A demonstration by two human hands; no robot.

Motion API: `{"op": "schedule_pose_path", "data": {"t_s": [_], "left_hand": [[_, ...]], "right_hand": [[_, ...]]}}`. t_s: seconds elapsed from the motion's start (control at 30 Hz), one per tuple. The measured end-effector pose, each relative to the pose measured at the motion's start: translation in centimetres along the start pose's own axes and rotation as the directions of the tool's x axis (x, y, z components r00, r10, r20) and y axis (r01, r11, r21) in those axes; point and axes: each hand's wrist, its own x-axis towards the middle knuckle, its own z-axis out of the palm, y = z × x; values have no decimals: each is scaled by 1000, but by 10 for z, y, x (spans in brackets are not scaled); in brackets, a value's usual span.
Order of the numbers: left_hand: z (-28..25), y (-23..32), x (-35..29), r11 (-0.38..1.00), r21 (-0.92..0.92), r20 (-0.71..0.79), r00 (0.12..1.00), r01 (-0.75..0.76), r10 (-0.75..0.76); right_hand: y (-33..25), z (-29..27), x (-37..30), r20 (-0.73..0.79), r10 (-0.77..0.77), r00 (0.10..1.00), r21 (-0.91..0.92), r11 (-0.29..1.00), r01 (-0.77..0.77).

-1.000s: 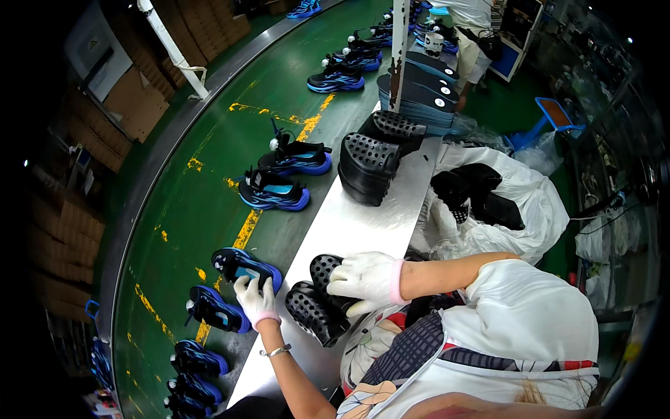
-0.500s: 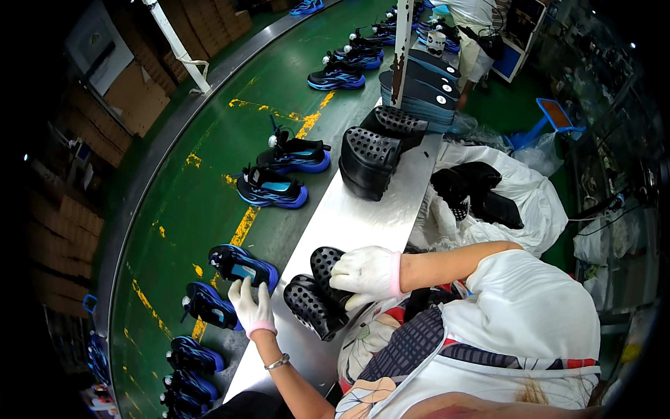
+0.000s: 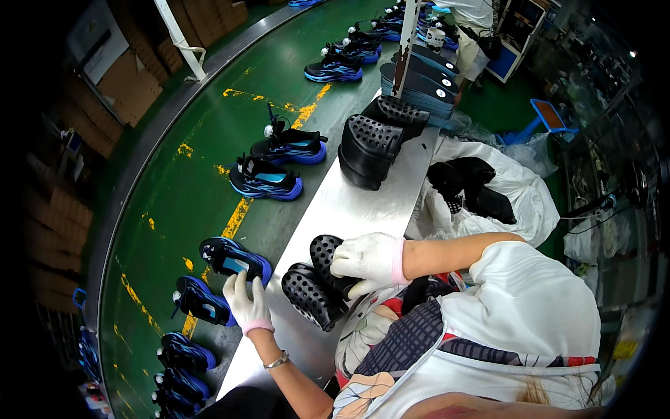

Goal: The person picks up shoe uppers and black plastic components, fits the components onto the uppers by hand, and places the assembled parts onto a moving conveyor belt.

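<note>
Here's the left hand [image 3: 248, 305], gloved in white, fingers spread and reaching up right beside the heel end of a black-and-blue sneaker [image 3: 220, 258]; whether the fingertips touch it, I cannot tell. That sneaker lies on its sole just off the bench's left edge, a light-blue patch showing inside. A second black-and-blue sneaker [image 3: 204, 302] sits close by, nearer the wearer, and more trail off toward the lower left.

Over to the right hand [image 3: 371, 260], also white-gloved, and it's curled around the upper black perforated shoe form [image 3: 324, 253], fingers across its top, thumb on the near side. Tucked against that one, tilted on the metal bench [image 3: 380, 222], is the lower black perforated shoe form [image 3: 308, 297], its dotted face turned up.

Further along the bench, a stack of black shoe forms [image 3: 370, 155] stands with another cluster just behind it, and beyond those rises a pile of dark insoles [image 3: 419, 89] with round white spots, next to a chipped white post [image 3: 407, 49]. To the right of the bench, a white plastic bag [image 3: 534, 188] gapes around more black pieces [image 3: 490, 204]. On the left wrist, a silvery bracelet [image 3: 278, 360]; far up top, a co-worker's white clothing [image 3: 469, 12].
</note>
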Motion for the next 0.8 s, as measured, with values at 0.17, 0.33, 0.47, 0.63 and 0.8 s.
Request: {"op": "schedule_pose_path", "data": {"t_s": [0.17, 0.33, 0.47, 0.63, 0.8], "left_hand": [[-11, 17, 0, 997, -48, -21, 998, 52, -53], [-29, 51, 8, 953, -302, -75, 997, 9, -34], [-25, 80, 7, 675, -713, 201, 977, 192, -65], [-13, 67, -2, 539, -785, 264, 952, 306, -155], [-25, 49, -8, 217, -917, 281, 929, 334, -243]], "right_hand": [[-3, -32, 3, 103, 116, 988, 147, 981, -130], [-7, -64, 24, -94, 66, 993, 281, 959, -37], [-8, -44, 57, -310, -104, 945, 140, 978, 154], [-5, -22, 88, -387, -185, 904, 91, 967, 237], [-30, -35, 102, -442, -286, 850, -44, 954, 298]]}}
